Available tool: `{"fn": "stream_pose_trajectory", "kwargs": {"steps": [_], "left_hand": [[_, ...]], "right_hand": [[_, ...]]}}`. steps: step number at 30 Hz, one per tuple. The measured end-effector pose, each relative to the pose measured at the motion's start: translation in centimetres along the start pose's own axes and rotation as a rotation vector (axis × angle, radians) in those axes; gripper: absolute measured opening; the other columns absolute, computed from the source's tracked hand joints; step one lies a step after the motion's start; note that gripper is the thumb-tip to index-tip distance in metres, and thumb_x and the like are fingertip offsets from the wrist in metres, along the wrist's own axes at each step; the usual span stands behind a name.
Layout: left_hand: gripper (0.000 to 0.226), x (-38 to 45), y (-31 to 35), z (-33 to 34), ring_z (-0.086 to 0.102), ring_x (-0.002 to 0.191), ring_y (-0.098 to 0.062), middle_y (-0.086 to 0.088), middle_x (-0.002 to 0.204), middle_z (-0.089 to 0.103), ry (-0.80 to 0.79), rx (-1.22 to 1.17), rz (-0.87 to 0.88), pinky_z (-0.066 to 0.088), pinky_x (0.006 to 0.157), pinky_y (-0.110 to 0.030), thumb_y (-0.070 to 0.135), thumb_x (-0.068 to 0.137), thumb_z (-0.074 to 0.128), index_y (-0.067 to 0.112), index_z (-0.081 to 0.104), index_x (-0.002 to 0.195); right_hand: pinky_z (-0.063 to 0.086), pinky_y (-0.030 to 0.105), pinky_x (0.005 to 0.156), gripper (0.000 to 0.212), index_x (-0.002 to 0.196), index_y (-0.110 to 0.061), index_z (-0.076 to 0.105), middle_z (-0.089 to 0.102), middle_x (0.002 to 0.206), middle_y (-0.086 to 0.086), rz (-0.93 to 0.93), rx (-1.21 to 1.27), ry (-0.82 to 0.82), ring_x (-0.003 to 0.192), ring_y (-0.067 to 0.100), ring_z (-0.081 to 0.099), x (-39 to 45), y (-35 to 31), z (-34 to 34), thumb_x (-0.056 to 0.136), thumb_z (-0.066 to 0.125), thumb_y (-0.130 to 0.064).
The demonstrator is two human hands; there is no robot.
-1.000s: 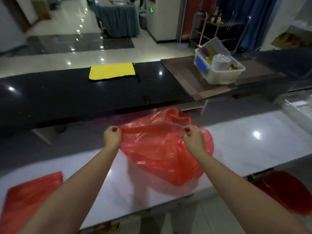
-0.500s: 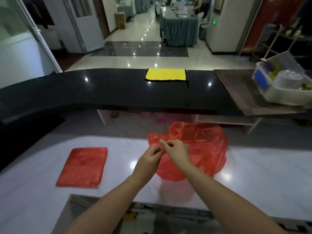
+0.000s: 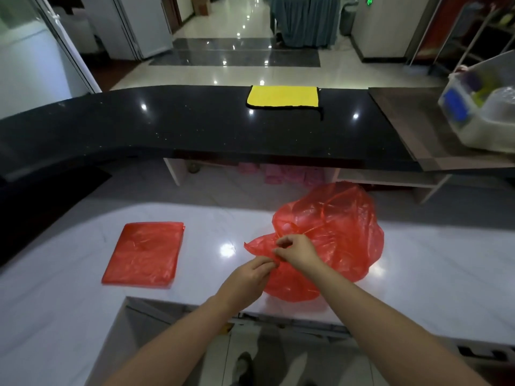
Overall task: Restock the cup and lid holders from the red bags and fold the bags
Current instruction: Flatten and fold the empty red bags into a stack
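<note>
Head cam, only view. Loose red bag (image 3: 334, 235) sits puffed up on the white counter (image 3: 432, 274), w/ both hands at its near-left edge. Left hand (image 3: 248, 277) has its fingers (image 3: 266, 265) curled, pinching a bit of the bag's rim. Right hand (image 3: 298, 250) is touching the left, its fingers (image 3: 281, 242) also curled & pinching the same thin plastic; thumb and forefinger tips are close together. A flap of the rim sticks out left of the hands. Rest of the bag billows up behind & right of the hands, see-through, crumpled.

Folded red bag (image 3: 143, 253) lies flat on the same counter, well left of the loose bag, a neat rectangle, apart from both hands.

Behind the loose bag, raised black counter (image 3: 195, 129) runs across. Yellow cloth (image 3: 282, 96) lies flat on it, back & slightly left of the loose bag. Clear plastic bin (image 3: 479, 118) stands far right & back of the bag on a brown mat (image 3: 404, 121), some blue and yellow stuff inside; can't tell what exactly. Pink packs (image 3: 289, 174) on the low shelf just behind the bag, under the black top.
</note>
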State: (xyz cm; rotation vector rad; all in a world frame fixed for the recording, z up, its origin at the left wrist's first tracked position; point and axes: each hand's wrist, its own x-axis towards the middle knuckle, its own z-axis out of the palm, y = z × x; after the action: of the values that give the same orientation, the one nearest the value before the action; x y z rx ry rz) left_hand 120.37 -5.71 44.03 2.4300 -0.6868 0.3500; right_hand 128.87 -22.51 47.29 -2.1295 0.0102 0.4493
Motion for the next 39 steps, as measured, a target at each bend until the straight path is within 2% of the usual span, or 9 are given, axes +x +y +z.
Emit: {"fn": "stream_pose_trajectory", "kwargs": {"steps": [3, 6, 9, 13, 19, 29, 32, 35, 39], "left_hand": [[0.025, -1.6, -1.3, 0.0, 0.066, 0.098, -0.006, 0.003, 0.114, 0.069, 0.045, -0.062, -0.127, 0.056, 0.086, -0.019, 0.019, 0.1, 0.054, 0.017, 0.066, 0.122], [0.019, -1.6, -2.9, -0.7, 0.058, 0.101, 0.004, 0.02, 0.11, 0.059, 0.161, -0.173, -0.558, 0.049, 0.082, -0.011, 0.028, 0.104, 0.048, 0.035, 0.059, 0.117], [0.023, -0.4, -5.3, -1.6, 0.063, 0.099, -0.009, 0.006, 0.113, 0.065, 0.155, -0.256, -0.939, 0.054, 0.087, -0.028, 0.03, 0.104, 0.048, 0.021, 0.065, 0.116], [0.034, 1.4, -6.7, -2.3, 0.071, 0.078, -0.025, -0.011, 0.098, 0.071, -0.028, -0.716, -1.305, 0.059, 0.08, -0.04, 0.037, 0.102, 0.055, 0.005, 0.067, 0.106], [0.021, 2.6, -6.5, -2.4, 0.063, 0.057, -0.021, -0.01, 0.065, 0.066, -0.156, -0.896, -1.374, 0.056, 0.066, -0.033, 0.016, 0.096, 0.062, -0.002, 0.067, 0.088], [0.015, 2.8, -7.1, -2.9, 0.058, 0.059, -0.019, -0.011, 0.068, 0.063, -0.267, -0.93, -1.421, 0.053, 0.062, -0.029, 0.007, 0.096, 0.061, -0.004, 0.07, 0.093], [0.016, 2.8, -7.4, -3.5, 0.052, 0.053, -0.017, -0.009, 0.062, 0.059, -0.197, -0.851, -1.422, 0.047, 0.054, -0.027, 0.004, 0.095, 0.059, -0.001, 0.066, 0.082], [0.016, 2.6, -8.7, -5.0, 0.045, 0.049, -0.019, -0.013, 0.063, 0.054, -0.018, -0.807, -1.437, 0.04, 0.048, -0.025, -0.003, 0.092, 0.055, -0.002, 0.062, 0.077], [0.027, 1.5, -10.3, -7.5, 0.043, 0.048, -0.021, -0.014, 0.064, 0.051, 0.26, -0.763, -1.457, 0.036, 0.037, -0.016, -0.009, 0.092, 0.046, 0.006, 0.052, 0.07]], "right_hand": [[0.056, 0.028, 0.083, 0.028, 0.113, -0.004, 0.073, 0.071, 0.101, 0.005, -0.063, -0.043, -0.025, 0.094, 0.017, 0.065, -0.2, 0.2, 0.2, 0.086, 0.076, -0.003], [0.046, 0.007, 0.073, 0.026, 0.115, -0.009, 0.072, 0.068, 0.105, 0.0, -0.13, -0.098, -0.054, 0.092, 0.01, 0.062, -0.8, 0.6, 0.0, 0.089, 0.074, -0.008], [0.045, 0.004, 0.075, 0.026, 0.116, -0.011, 0.072, 0.066, 0.112, 0.002, -0.147, -0.126, -0.073, 0.097, 0.011, 0.063, -1.4, 0.9, -0.3, 0.09, 0.073, -0.01], [0.044, 0.005, 0.078, 0.025, 0.115, -0.012, 0.073, 0.066, 0.112, 0.001, -0.142, -0.13, -0.053, 0.1, 0.012, 0.063, -1.7, 1.0, -0.8, 0.091, 0.073, -0.01], [0.049, 0.011, 0.084, 0.022, 0.112, -0.016, 0.073, 0.067, 0.111, -0.002, -0.142, -0.112, -0.071, 0.099, 0.005, 0.062, -1.8, 1.1, -1.2, 0.091, 0.073, -0.012], [0.056, 0.025, 0.084, 0.008, 0.1, -0.018, 0.076, 0.069, 0.099, -0.002, -0.123, -0.028, -0.031, 0.09, 0.01, 0.066, -1.9, 1.8, -1.5, 0.093, 0.072, -0.021], [0.055, 0.031, 0.071, 0.006, 0.098, -0.019, 0.072, 0.07, 0.085, 0.001, -0.074, 0.105, 0.161, 0.073, 0.015, 0.066, -1.8, 2.0, -1.8, 0.097, 0.067, -0.02], [0.054, 0.027, 0.06, 0.031, 0.127, -0.028, 0.056, 0.067, 0.091, 0.006, 0.038, 0.23, 0.371, 0.07, 0.017, 0.069, -1.3, 2.6, -2.9, 0.098, 0.065, -0.022], [0.052, 0.035, 0.084, 0.039, 0.133, -0.011, 0.063, 0.07, 0.094, 0.005, 0.191, 0.12, 0.476, 0.084, 0.022, 0.065, -0.1, 4.2, -5.0, 0.097, 0.064, -0.027]]}}
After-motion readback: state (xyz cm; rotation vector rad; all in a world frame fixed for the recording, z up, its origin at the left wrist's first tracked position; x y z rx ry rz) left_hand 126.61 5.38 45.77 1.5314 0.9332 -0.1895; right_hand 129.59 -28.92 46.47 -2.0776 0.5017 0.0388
